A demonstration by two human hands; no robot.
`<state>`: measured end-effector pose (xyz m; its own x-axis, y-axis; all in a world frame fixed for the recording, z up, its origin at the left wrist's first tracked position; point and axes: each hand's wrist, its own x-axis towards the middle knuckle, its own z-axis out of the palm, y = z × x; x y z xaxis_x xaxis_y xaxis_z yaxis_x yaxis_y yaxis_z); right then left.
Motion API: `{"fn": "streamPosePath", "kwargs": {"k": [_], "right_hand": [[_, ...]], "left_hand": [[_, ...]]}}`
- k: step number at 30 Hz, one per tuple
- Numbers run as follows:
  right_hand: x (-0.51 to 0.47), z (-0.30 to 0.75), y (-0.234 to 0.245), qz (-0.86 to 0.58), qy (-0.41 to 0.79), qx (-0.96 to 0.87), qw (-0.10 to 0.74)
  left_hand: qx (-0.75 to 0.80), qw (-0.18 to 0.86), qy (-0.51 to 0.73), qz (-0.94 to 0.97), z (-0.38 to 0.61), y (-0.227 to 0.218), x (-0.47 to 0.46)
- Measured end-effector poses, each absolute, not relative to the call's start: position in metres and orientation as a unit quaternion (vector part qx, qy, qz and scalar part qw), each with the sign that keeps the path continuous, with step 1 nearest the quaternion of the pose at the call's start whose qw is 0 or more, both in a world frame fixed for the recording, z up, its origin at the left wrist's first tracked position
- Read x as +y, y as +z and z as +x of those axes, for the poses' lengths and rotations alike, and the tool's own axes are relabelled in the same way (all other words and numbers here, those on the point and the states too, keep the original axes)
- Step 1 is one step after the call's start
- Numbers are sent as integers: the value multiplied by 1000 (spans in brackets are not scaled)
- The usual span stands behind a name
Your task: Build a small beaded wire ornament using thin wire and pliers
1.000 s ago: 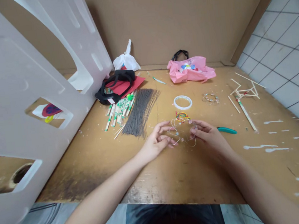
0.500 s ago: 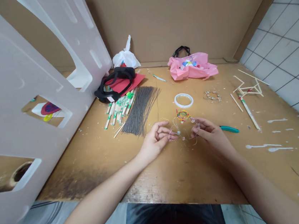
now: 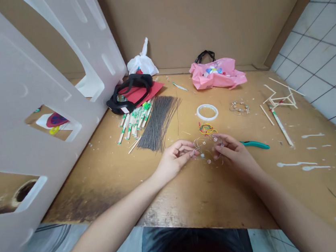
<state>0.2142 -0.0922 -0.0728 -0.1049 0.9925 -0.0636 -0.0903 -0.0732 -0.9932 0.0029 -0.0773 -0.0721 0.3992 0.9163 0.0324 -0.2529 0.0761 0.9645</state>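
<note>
Between my two hands is a thin wire ring with clear beads (image 3: 209, 161), held a little above the table. My left hand (image 3: 178, 154) pinches its left side between thumb and fingers. On the right side, my right hand (image 3: 228, 146) grips the wire beside a bead, fingers closed. Loose wire ends stick out around the ring. Just beyond it lie coloured rubber bands (image 3: 206, 128) and a white tape roll (image 3: 207, 112). Teal-handled pliers (image 3: 256, 144) rest beside my right hand, their head hidden behind it. A second beaded wire ring (image 3: 239, 107) lies farther right.
Grey wires (image 3: 157, 123) and wrapped chopsticks (image 3: 135, 121) lie left, near a black headset strap (image 3: 113, 104) on red paper (image 3: 154, 89). A pink bag (image 3: 218, 77) and white bag (image 3: 143, 65) stand behind. A stick frame (image 3: 283, 100) lies right; a white plastic panel (image 3: 69, 88) borders the left.
The beaded ring has shifted slightly toward me and tilted a little in my hands. My right hand has moved slightly left, showing more of the pliers' handle.
</note>
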Motion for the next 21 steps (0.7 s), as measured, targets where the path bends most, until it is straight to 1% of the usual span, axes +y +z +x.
{"fn": "streamPosePath", "kwargs": {"k": [6,11,21], "right_hand": [[-93,212,-71,-465,573,-491,463],[-94,210,-67,-480,555,-506,453],[-96,209,-68,-473,526,-498,502]], "left_hand": [[312,670,435,514,3,-71,-79],[303,665,426,532,4,-72,-80],[314,646,443,537,5,-76,-81]]}}
